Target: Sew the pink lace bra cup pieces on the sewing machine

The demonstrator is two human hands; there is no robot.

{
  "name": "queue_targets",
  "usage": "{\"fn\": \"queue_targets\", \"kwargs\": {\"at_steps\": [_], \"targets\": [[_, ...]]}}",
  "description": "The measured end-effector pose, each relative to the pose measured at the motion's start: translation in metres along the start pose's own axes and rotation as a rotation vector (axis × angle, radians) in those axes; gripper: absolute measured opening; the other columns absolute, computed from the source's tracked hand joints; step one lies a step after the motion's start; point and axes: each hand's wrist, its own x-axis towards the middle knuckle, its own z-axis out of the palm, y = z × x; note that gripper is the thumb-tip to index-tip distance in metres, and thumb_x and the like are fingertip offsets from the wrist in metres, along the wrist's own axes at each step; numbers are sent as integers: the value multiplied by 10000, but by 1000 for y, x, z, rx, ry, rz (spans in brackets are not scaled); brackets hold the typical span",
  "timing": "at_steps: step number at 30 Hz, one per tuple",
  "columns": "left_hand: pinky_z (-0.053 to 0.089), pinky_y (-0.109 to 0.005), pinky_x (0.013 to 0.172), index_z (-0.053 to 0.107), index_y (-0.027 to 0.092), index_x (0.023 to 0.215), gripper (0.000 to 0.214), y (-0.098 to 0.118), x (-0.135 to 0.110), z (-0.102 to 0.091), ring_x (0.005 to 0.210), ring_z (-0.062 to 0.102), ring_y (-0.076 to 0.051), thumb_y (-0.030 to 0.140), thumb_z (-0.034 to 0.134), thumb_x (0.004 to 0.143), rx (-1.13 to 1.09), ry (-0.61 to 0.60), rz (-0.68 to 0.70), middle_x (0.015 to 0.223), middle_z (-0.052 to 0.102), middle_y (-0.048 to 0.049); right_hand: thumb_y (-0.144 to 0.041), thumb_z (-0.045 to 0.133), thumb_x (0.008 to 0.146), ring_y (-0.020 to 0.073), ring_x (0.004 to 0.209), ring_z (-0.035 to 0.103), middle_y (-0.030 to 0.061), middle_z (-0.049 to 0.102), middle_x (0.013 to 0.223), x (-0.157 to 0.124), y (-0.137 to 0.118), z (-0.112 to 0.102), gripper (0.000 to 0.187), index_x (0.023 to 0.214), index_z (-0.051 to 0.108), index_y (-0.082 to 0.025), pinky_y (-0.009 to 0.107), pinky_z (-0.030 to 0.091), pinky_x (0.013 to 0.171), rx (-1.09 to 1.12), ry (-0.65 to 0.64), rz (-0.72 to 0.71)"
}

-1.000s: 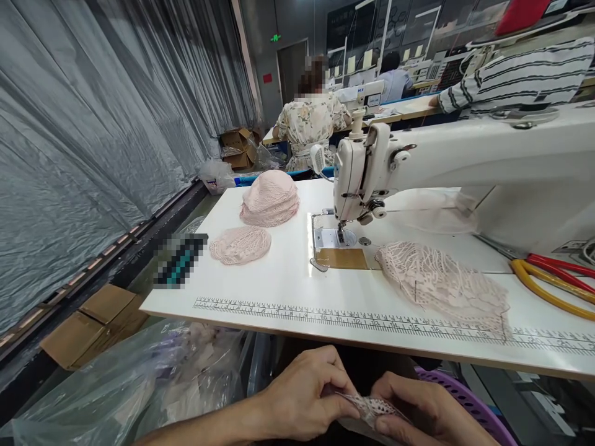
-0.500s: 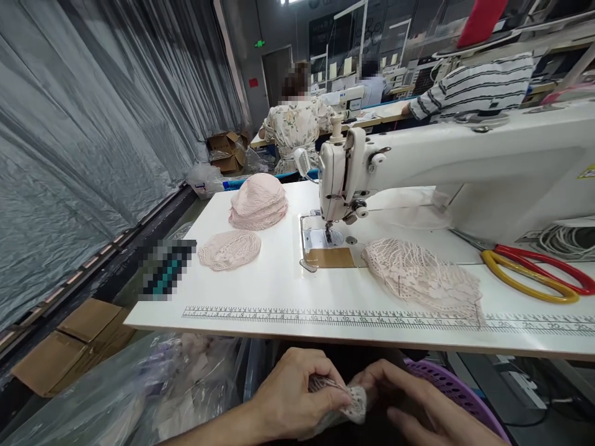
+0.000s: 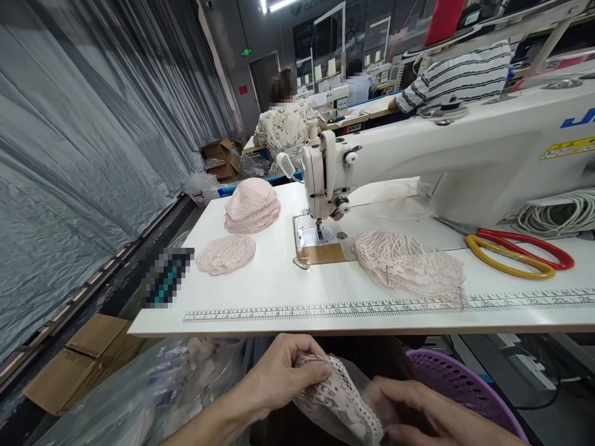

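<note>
Below the table's front edge, my left hand [image 3: 290, 375] pinches a pale pink lace piece [image 3: 332, 396] with a scalloped openwork border and sheer mesh behind it. My right hand [image 3: 418, 406] is at the right end of this lace, its fingers curled around the sheer part; the fingertips are partly hidden. On the white table [image 3: 260, 291] above lies another lace piece [image 3: 409, 266], to the right of the needle area of a white sewing machine [image 3: 325, 173]. Left of the machine are a stack of pink lace cups [image 3: 252, 204] and a flat lace piece [image 3: 226, 254].
Scissors [image 3: 509, 257] with yellow and red handles lie at the table's right. A purple basket [image 3: 453, 378] stands below, right of my hands. Clear plastic bags [image 3: 186, 390] and a cardboard box [image 3: 79, 359] are at lower left. Co-workers sit beyond the machine.
The lace, bunched up in my left hand before, is now spread out with its border showing toward the right. My right hand has come onto its right end. The view has shifted slightly.
</note>
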Motion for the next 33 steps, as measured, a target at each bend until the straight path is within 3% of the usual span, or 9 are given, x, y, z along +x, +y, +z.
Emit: {"fn": "queue_targets", "kwargs": {"at_steps": [4,8,12,16,21,24,27,30,33], "targets": [[331,-195,545,638,102,747,311,2,1,5,576,448,-86,405,699,710,101,49,41,632,560,8,-381,618,725,239,965,581,41,653,1002,5,11,9,310,978,634,-201,319,441,853,-1,52,46],[344,-204,563,632,106,744,314,2,1,6,607,467,-102,415,682,719,141,96,36,652,568,1,-361,607,751,179,799,541,-2,605,811,9,18,13,170,781,619,-194,252,421,710,-1,86,56],[370,-218,578,628,111,773,348,-1,2,6,622,495,-117,449,684,718,73,107,27,680,585,-12,-364,611,773,125,682,456,-41,510,698,10,12,11,177,746,573,-192,214,370,618,63,45,13],[372,-219,585,646,105,817,357,-2,3,6,638,496,-118,447,688,722,58,122,32,704,594,-21,-389,538,822,126,639,484,-25,523,652,11,7,12,246,702,566,-176,218,382,590,187,35,21],[377,-213,592,614,102,758,320,1,2,8,626,493,-104,417,669,749,80,100,79,679,587,-15,-404,605,797,156,755,536,-19,593,771,10,8,15,205,800,618,-199,231,395,681,15,62,3],[389,-210,566,582,110,723,315,-1,2,10,588,496,-99,413,665,741,69,121,77,650,578,-10,-384,617,774,151,718,525,-31,575,712,12,9,18,194,712,584,-203,224,382,647,-77,119,18],[375,-200,504,571,114,700,303,-2,3,12,535,482,-95,401,663,716,77,149,53,604,555,-2,-369,538,808,153,683,524,-19,559,662,15,1,16,241,640,557,-196,227,382,627,-116,125,28],[336,-183,454,600,104,683,246,-1,4,13,482,444,-80,339,672,673,129,106,20,545,524,18,-346,607,730,154,707,519,-21,573,714,23,-14,11,147,764,602,-203,222,378,632,-78,66,36],[320,-175,452,652,97,702,224,3,5,9,474,425,-71,315,683,661,158,66,30,519,512,35,-384,584,748,124,627,431,-35,495,644,35,-25,6,198,722,558,-189,220,319,561,-71,85,16]]}}
